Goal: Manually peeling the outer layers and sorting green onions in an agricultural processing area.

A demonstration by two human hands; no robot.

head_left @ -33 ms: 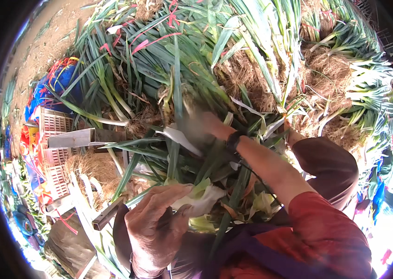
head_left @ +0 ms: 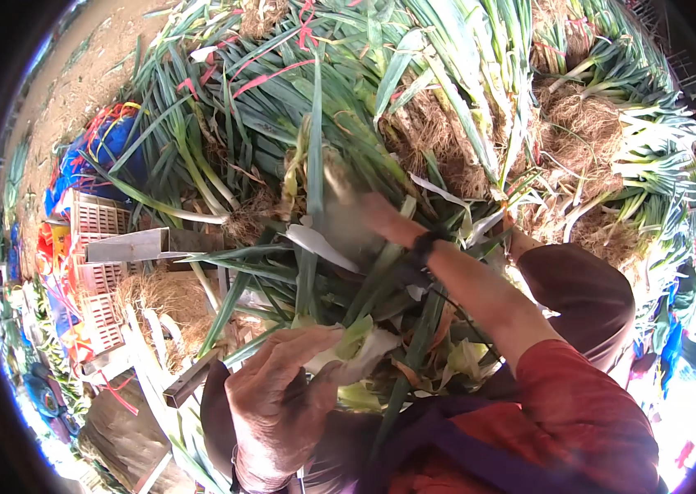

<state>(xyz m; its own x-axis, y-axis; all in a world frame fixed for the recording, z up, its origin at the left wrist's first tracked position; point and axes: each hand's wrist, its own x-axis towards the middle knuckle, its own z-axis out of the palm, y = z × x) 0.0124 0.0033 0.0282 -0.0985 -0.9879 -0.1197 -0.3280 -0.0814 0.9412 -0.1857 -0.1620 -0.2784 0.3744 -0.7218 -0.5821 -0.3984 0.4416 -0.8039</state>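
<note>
My left hand point(head_left: 286, 403) is low in the view, its fingers curled toward the thumb. A pale, limp leek leaf point(head_left: 373, 347) shows between thumb and fingertips. My right hand point(head_left: 369, 218), smeared by motion, reaches across to the middle of the leek heap point(head_left: 282, 115); its fingers cannot be made out. Just left of it stands a long upright green leaf point(head_left: 315, 140), with a yellowed, withered leaf point(head_left: 292, 177) beside that. Below the right hand lies a white strip of leek point(head_left: 321, 247) among loose green leaves.
Bundles of leeks with bushy roots point(head_left: 583, 136) are stacked at the right. On the left are a pale plastic crate point(head_left: 101, 218), a metal bar point(head_left: 130, 245) and a blue bag point(head_left: 109, 148). A root clump point(head_left: 168, 300) lies near the crate. My knee point(head_left: 583, 284) is at the right.
My right hand and wristband have shifted slightly right. The yellowed leaf near it stands a bit higher, and the white strip has moved slightly right. My left hand has barely moved.
</note>
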